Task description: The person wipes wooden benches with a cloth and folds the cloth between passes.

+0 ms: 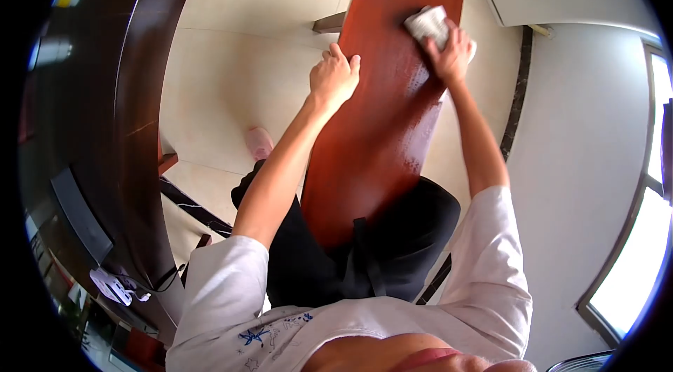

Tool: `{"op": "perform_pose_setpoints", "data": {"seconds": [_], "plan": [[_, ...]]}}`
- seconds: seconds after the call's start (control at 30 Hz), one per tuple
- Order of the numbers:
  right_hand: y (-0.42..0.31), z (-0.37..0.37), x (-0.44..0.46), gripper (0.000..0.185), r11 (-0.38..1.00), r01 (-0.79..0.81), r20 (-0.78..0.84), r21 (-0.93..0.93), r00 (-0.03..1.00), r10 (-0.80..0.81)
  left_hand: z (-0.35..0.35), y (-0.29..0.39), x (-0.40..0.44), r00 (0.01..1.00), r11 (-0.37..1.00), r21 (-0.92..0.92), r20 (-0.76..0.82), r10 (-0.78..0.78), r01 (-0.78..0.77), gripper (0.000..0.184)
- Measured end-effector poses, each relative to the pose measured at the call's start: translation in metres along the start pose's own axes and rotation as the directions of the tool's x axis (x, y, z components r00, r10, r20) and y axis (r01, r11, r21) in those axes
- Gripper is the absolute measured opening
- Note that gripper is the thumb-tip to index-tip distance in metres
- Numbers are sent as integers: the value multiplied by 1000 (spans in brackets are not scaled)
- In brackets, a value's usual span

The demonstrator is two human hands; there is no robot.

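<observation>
Cloth under my right grip
Likely light and limp; best held bunched, as I hold it, half-closed. Left grip curls at the counter's edge; contact, I cannot tell.

Showing smooth, glossy wood with streaky shine on the bench; looking like matt cloth on the rag and trousers; gleaming as smooth tile across the floor.

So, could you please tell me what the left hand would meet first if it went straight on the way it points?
Probably the red wooden bench, at its left edge; depth is unclear, so the left hand might pass above it.
</observation>
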State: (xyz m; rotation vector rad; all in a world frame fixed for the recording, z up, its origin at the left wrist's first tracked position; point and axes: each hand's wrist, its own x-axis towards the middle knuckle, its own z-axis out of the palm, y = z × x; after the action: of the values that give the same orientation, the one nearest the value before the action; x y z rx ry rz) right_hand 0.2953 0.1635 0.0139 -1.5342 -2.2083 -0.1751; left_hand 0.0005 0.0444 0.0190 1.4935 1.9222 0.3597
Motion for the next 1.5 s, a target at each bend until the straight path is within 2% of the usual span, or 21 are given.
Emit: {"op": "perform_pose_setpoints", "data": {"seconds": [0.07, 0.13, 0.33, 0.4, 0.43, 0.47, 0.5, 0.6, 0.67, 0.77, 0.87, 0.9, 1.0, 1.03, 1.07, 1.13, 1.2, 1.33, 1.4, 1.43, 1.5], "plan": [[23, 23, 41, 66, 984, -151, 6, -98, 988, 152, -9, 3, 0, 999, 999, 30, 45, 23, -25, 61], [42, 46, 68, 69, 963, -226, -111, -149, 971, 210, -7, 0, -1, 999, 999, 14, 35, 31, -32, 60], [41, 57, 75, 68, 929, -289, -169, -233, 952, 254, -10, -3, 3, 995, 999, 32, 98, 37, -40, 63], [26, 58, 65, 68, 902, -383, -105, -197, 923, 369, -11, -2, 3, 994, 999, 23, 103, 23, -25, 67], [18, 53, 51, 68, 915, -357, -42, -189, 933, 356, -9, -3, 4, 995, 1000, 16, 99, 18, -20, 68], [-8, 32, 33, 68, 954, -268, -109, -132, 961, 255, -8, -4, 5, 995, 1000, 7, 95, 13, -14, 70], [-8, 41, 6, 69, 974, -203, -89, -98, 977, 195, -8, -4, 4, 997, 1000, 13, 81, 21, -22, 72], [-85, -15, -60, 71, 979, -196, 16, -59, 980, 197, 2, -12, 6, 999, 999, 2, 30, 37, -37, 79], [-118, -43, -107, 72, 987, -155, 94, 32, 984, 152, -7, -11, 0, 997, 1000, -1, 82, 16, -16, 79], [-156, -85, -177, 72, 982, -58, 254, 179, 967, 11, -25, -15, -28, 988, 993, 109, 150, 22, -38, 76], [-179, -109, -227, 74, 952, 128, 252, 277, 947, -200, -32, -24, -46, 983, 987, 143, 179, 43, -69, 77], [-181, -111, -230, 75, 949, 133, 261, 287, 942, -211, -34, -25, -51, 982, 987, 147, 188, 32, -61, 78], [-171, -108, -222, 78, 916, 252, 254, 313, 907, -336, -34, -26, -52, 981, 977, 198, 190, 40, -78, 80], [-168, -106, -217, 78, 898, 299, 242, 323, 891, -384, -31, -24, -52, 993, 975, 197, 80, 91, -106, 84], [-161, -101, -207, 78, 854, 361, 251, 375, 847, -468, -31, -22, -47, 991, 977, 179, 73, 108, -120, 90], [-139, -91, -170, 79, 740, 476, 253, 475, 732, -633, -37, -10, -45, 992, 988, 146, 117, 38, -55, 96], [-123, -71, -132, 81, 661, 562, 202, 498, 666, -718, -36, -12, -38, 995, 989, 138, 89, 45, -57, 105], [-101, -37, -53, 84, 688, 602, 242, 405, 655, -716, -41, -11, -33, 994, 991, 90, 65, 90, -95, 105], [-91, -13, -9, 86, 749, 543, 288, 380, 700, -654, -47, -12, -31, 985, 987, 45, 91, 147, -151, 105], [-88, -6, 14, 85, 755, 542, 261, 368, 719, -644, -47, -12, -27, 985, 991, 68, 133, 107, -117, 106], [-82, 12, 59, 83, 775, 543, 225, 324, 751, -621, -48, -14, -29, 983, 985, 61, 91, 157, -163, 103]]}}
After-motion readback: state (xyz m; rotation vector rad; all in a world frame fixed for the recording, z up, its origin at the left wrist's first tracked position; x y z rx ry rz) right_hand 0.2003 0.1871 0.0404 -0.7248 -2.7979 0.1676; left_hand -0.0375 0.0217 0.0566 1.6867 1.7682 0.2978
